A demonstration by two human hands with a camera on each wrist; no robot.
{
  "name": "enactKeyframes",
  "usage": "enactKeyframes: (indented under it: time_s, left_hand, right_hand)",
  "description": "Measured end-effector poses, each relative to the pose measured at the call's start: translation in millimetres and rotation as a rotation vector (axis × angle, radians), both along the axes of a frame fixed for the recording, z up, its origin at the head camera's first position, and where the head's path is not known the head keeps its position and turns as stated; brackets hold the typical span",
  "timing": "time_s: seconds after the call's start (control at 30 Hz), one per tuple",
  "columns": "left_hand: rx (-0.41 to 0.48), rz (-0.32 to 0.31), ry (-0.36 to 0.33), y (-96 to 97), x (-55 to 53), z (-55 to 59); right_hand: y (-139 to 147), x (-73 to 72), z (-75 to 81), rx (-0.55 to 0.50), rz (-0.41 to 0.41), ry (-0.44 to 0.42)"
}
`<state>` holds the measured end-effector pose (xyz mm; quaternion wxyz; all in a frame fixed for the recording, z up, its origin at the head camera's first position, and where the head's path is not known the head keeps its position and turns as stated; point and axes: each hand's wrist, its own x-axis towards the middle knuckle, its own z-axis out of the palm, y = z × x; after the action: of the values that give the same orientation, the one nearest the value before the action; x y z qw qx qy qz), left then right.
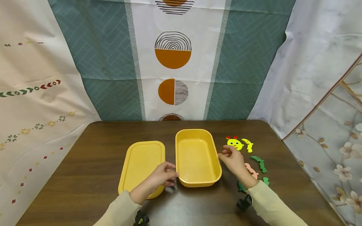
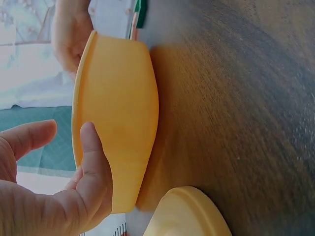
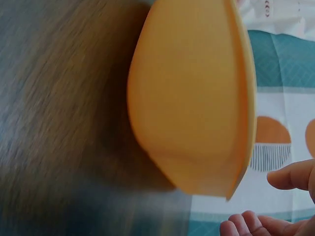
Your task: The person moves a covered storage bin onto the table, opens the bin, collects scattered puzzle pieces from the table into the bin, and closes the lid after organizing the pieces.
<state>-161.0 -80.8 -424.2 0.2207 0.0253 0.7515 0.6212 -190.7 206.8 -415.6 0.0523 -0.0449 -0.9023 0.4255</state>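
Box [image 1: 198, 157]: it stands on the tabletop [image 1: 73, 188], open side up, near the far edge.
Left grip [image 1: 160, 175]: half open, holding nothing, at the box's left rim; whether it touches, I cannot tell.
Right grip [image 1: 233, 159]: also half open and without load, just beside the right rim.
Lid [image 1: 142, 166]: flat at left, narrow gap to the box.
Shapes [image 1: 238, 144]: scattered at right.

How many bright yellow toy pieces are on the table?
2: the face with red tips, just beyond the right hand, and the curved piece to the face's right. The right arm may hide others.
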Motion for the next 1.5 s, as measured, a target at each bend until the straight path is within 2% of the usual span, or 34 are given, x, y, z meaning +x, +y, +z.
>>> enactKeyframes:
  time_s: [0.53,0.9,1.5]
  left_hand:
    - [-0.011,-0.012,0.005,2.8,3.3,-2.6]
    - [0.076,-0.039,-0.017,2.4,2.6,-3.9]
    - [0.105,-0.042,-0.018,3.1,-1.4,-7.9]
  right_hand:
    - [25,-3.8,-17.9,0.102,-0.051,-0.016]
    - [36,-5.4,-29.5,0.188,-0.055,0.001]
    - [46,-12.2,-39.6,0.284,-0.058,-0.068]
